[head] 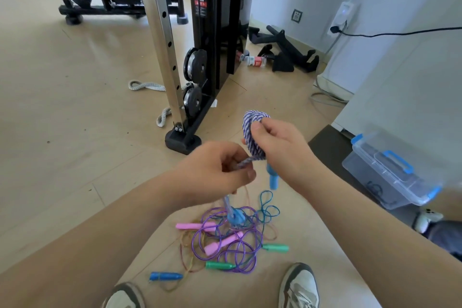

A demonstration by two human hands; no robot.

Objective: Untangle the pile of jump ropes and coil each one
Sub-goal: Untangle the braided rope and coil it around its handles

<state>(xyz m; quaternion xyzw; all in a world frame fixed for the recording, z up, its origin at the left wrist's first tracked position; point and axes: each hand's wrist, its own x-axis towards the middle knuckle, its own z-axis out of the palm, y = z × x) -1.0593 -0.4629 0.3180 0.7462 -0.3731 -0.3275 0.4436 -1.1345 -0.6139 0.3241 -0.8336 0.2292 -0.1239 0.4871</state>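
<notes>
My right hand (277, 142) grips a coil of purple-and-white braided rope (251, 130) held upright in the air. One light blue handle (272, 179) of that rope hangs just below the hand. My left hand (217, 167) pinches the loose braided strand (246, 163) that leads into the coil. A second blue handle (236, 217), blurred, dangles below over the pile. On the floor lies a tangle of thin ropes (225, 240): a purple one with pink handles (192, 226), ones with green handles (275, 248) and a dark blue handle (166, 276).
A cable machine's steel post and black base (182, 142) stand just beyond my hands. A clear lidded box with blue clips (390, 172) sits at the right by a white cabinet. My two shoes (298, 287) stand at the near edge. Grey straps lie left of the post.
</notes>
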